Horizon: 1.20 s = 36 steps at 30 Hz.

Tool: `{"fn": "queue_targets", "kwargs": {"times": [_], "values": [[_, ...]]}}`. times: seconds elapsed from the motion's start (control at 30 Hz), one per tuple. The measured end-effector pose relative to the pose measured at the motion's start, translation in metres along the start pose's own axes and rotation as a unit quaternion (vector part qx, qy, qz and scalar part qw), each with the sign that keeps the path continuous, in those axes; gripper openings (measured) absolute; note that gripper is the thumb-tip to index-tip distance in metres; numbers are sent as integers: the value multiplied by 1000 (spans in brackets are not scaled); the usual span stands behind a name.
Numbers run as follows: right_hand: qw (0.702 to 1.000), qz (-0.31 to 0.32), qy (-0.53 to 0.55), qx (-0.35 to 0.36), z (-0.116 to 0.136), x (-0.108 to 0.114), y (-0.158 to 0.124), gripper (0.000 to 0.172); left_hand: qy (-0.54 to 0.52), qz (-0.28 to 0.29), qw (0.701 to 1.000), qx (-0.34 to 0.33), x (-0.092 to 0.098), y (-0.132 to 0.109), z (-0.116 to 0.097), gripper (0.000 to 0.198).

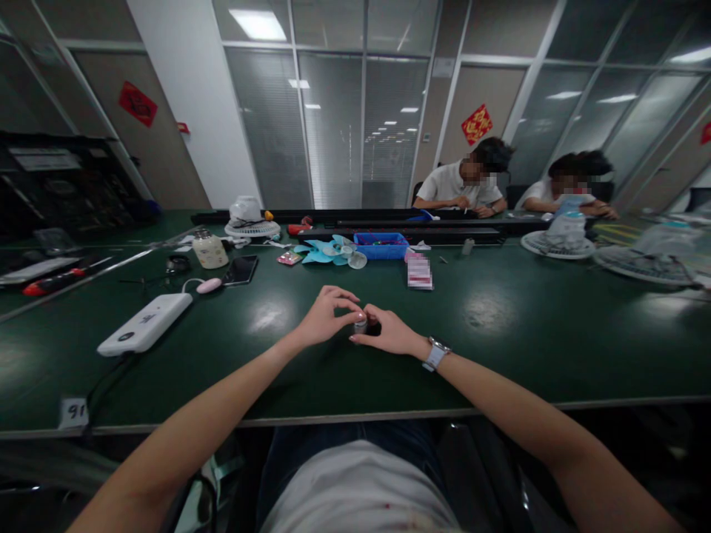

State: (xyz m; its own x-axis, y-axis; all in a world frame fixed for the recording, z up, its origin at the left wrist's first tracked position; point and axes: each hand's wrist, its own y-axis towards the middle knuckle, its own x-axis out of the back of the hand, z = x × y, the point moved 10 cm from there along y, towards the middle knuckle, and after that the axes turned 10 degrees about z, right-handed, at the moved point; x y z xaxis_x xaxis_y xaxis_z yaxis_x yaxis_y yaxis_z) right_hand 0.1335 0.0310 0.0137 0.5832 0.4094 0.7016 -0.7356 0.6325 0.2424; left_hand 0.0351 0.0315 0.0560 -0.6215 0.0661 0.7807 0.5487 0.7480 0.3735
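A small grey cylinder, its exact kind too small to make out, is between my two hands above the green table. My left hand pinches its top between thumb and fingers. From the other side my right hand, with a watch on its wrist, has thumb and fingers curled round it. My fingers hide part of the cylinder. Beyond the hands lie light-blue fan blades, a blue basket with small parts inside, and a pink-and-white packet.
On the left of the green table are a white power bank-like box with a cable, a phone and a cream jar. Fan parts stand at right. Two people work across the table behind long black rails.
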Motion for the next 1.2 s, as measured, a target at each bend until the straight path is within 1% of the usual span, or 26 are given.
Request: {"fn": "queue_targets", "kwargs": {"times": [0.1,0.17,0.2,0.23,0.3,0.33,0.4,0.43,0.53,0.63,0.73,0.8,0.87,1.03,1.1,1.2], "values": [[1000,3,15,2,0,0,0,39,-1,-39,999,-13,13,1,-4,11],[1000,5,22,1,1,-1,0,38,-1,-52,999,-2,26,2,3,13],[1000,5,20,0,1,-1,0,37,1,-45,999,13,32,3,10,14],[1000,6,18,-1,2,-1,0,37,-4,-21,999,31,35,4,19,16],[1000,8,18,-3,3,-1,-1,36,-46,78,992,93,28,4,47,19],[1000,10,20,-4,3,-1,-1,36,-70,115,982,132,26,0,63,20],[1000,12,22,-10,2,-1,-1,36,-100,161,963,189,22,-7,90,22],[1000,11,22,-12,1,-1,-1,37,-105,181,956,206,20,-11,100,24],[1000,11,23,-11,1,-1,-1,37,-109,226,941,226,13,-19,120,27],[1000,15,23,-8,1,-1,-1,37,-118,252,934,226,8,-21,128,29],[1000,12,20,-13,-1,-1,-1,38,-126,268,929,220,5,-21,129,31],[1000,10,19,-14,-1,-1,0,38,-125,269,930,219,7,-21,129,33],[1000,11,19,-11,-1,-1,0,38,-118,272,929,221,8,-21,130,39],[1000,15,22,-12,-1,-2,0,39,-98,306,925,203,7,-24,132,52],[1000,15,19,-12,-1,-2,-1,39,-81,305,927,205,7,-24,135,51],[1000,16,18,-8,1,-2,-1,39,-58,294,931,209,8,-24,138,44]]}}
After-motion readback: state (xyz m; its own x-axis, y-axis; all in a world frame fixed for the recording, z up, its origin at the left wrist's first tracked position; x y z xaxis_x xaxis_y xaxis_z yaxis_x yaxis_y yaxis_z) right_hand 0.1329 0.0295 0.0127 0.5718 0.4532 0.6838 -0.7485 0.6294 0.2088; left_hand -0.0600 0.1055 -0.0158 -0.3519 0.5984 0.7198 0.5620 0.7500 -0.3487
